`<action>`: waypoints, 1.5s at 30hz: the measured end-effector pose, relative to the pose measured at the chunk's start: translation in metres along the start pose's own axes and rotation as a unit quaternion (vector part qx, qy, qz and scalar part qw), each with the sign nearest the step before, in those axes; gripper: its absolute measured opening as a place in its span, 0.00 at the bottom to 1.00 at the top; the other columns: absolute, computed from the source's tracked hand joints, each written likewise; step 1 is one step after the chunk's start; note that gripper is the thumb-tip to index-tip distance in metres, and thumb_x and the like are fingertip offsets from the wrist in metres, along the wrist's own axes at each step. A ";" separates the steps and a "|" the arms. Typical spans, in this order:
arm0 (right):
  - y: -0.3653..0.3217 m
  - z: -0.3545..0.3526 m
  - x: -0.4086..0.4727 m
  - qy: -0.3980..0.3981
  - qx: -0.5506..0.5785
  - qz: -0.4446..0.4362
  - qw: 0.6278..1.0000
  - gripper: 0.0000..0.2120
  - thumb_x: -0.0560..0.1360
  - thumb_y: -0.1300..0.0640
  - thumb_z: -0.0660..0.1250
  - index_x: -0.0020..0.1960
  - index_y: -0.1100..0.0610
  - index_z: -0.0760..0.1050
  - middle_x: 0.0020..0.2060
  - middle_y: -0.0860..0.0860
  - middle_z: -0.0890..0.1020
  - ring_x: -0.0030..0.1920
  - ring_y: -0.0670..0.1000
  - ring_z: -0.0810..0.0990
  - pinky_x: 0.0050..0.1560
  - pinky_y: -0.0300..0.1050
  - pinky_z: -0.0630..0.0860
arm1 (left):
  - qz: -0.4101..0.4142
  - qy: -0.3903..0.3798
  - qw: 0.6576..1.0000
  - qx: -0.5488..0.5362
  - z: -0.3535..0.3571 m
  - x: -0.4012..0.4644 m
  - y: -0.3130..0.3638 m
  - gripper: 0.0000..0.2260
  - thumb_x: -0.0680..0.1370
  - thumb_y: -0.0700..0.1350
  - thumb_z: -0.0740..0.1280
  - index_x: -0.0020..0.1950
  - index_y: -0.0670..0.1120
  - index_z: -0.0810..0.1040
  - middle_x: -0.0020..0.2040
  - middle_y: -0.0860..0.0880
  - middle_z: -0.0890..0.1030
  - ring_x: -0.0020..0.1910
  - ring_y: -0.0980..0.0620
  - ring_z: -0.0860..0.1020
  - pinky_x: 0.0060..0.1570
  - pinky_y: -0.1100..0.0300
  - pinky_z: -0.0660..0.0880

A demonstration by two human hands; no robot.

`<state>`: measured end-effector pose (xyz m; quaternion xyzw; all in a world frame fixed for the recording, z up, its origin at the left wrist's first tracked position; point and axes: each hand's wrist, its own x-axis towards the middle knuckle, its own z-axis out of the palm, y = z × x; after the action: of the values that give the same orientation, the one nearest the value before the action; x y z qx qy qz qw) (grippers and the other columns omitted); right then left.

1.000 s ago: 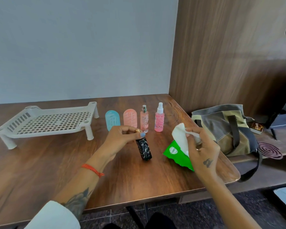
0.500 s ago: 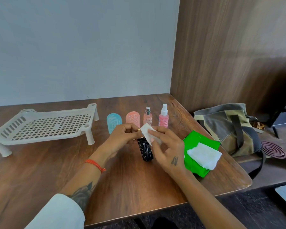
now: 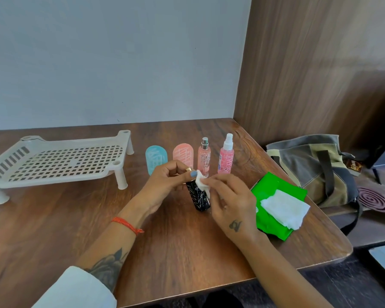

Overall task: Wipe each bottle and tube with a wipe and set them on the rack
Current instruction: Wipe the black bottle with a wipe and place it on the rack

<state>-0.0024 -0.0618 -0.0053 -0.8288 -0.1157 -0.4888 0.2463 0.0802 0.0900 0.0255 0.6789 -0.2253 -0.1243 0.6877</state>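
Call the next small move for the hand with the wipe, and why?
Probably drag the wipe down the black bottle. The right hand pinches the wipe against the bottle's upper part, the lower body looks uncovered, and the left hand holds the bottle near its top. The rack holds nothing yet.
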 end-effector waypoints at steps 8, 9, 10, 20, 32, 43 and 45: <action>-0.006 0.004 -0.004 -0.071 0.019 -0.001 0.997 0.11 0.73 0.61 0.62 0.51 0.57 0.82 0.50 0.55 0.81 0.47 0.52 0.81 0.43 0.45 0.81 | -0.018 -0.001 0.999 -0.037 0.001 -0.003 -0.003 0.05 0.67 0.46 0.72 0.40 0.47 0.81 0.44 0.45 0.84 0.46 0.48 0.80 0.50 0.53 0.77; -0.006 0.004 -0.004 -0.066 0.029 0.005 0.997 0.12 0.74 0.61 0.61 0.51 0.58 0.82 0.50 0.55 0.81 0.48 0.51 0.81 0.44 0.43 0.80 | -0.020 0.003 0.999 -0.041 0.002 -0.002 -0.003 0.06 0.67 0.46 0.72 0.41 0.46 0.81 0.43 0.46 0.84 0.45 0.49 0.80 0.50 0.55 0.77; -0.005 0.004 -0.003 -0.062 0.038 0.013 0.997 0.13 0.74 0.61 0.61 0.52 0.58 0.82 0.50 0.54 0.82 0.48 0.50 0.81 0.46 0.40 0.79 | -0.020 0.008 0.999 -0.044 0.002 -0.002 -0.004 0.06 0.66 0.46 0.72 0.41 0.46 0.80 0.42 0.47 0.84 0.45 0.50 0.80 0.49 0.56 0.77; -0.003 0.004 -0.002 -0.010 0.031 0.040 0.999 0.13 0.70 0.68 0.67 0.53 0.61 0.81 0.50 0.56 0.82 0.51 0.49 0.80 0.54 0.34 0.75 | -0.018 0.005 0.998 -0.055 0.001 -0.001 -0.006 0.08 0.67 0.46 0.72 0.43 0.44 0.79 0.42 0.48 0.83 0.45 0.51 0.79 0.49 0.58 0.76; -0.005 0.009 -0.002 -0.048 0.030 0.023 0.998 0.09 0.70 0.66 0.68 0.49 0.61 0.83 0.48 0.55 0.83 0.46 0.50 0.82 0.50 0.35 0.76 | -0.031 0.007 0.998 -0.053 -0.002 -0.001 -0.006 0.09 0.66 0.47 0.71 0.43 0.45 0.79 0.40 0.50 0.83 0.44 0.52 0.79 0.49 0.56 0.75; -0.006 0.008 -0.005 -0.043 0.001 -0.018 0.999 0.09 0.72 0.64 0.67 0.50 0.61 0.82 0.50 0.57 0.83 0.49 0.53 0.81 0.53 0.40 0.76 | -0.020 0.010 0.999 -0.048 -0.001 0.000 -0.007 0.05 0.73 0.42 0.69 0.46 0.42 0.78 0.40 0.49 0.83 0.44 0.52 0.80 0.49 0.58 0.76; -0.008 0.009 -0.005 -0.064 -0.018 -0.040 0.997 0.11 0.73 0.60 0.63 0.50 0.60 0.82 0.49 0.57 0.83 0.49 0.54 0.81 0.53 0.38 0.74 | -0.024 0.009 0.999 -0.042 -0.001 0.000 -0.008 0.03 0.74 0.41 0.68 0.46 0.43 0.78 0.41 0.50 0.84 0.43 0.53 0.81 0.47 0.59 0.78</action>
<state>-0.0016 -0.0500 -0.0104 -0.8573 -0.1553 -0.4466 0.2035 0.0816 0.0907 0.0180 0.6556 -0.1975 -0.1439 0.7145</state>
